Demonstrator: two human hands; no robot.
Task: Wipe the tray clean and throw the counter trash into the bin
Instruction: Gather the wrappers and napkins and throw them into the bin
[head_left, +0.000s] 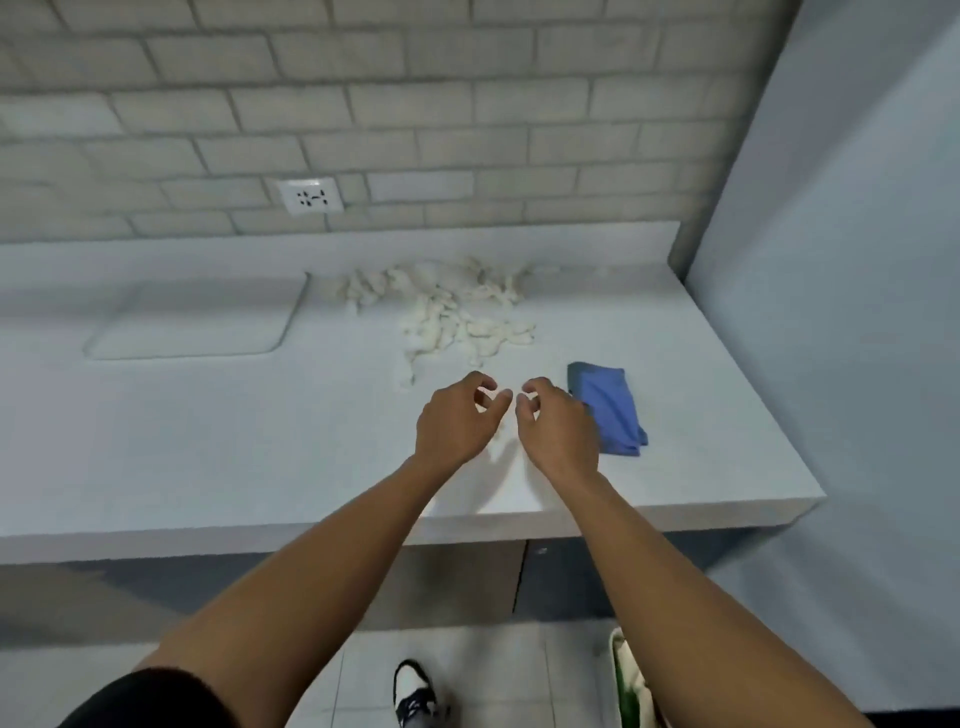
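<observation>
While both hover over the counter (208, 441), left hand (457, 421) and right hand (558, 423) grips curl loosely, empty.

Kitchen or pantry nook, likely in a home. Evidence: pale countertop (208, 441) running along a grey brick-pattern tiled wall (415, 104), 1 white wall socket (310, 196) just above the counter, cabinet fronts (457, 582) under the counter edge, tiled floor (493, 670). Plain painted wall (857, 260) closes off the right end.
</observation>
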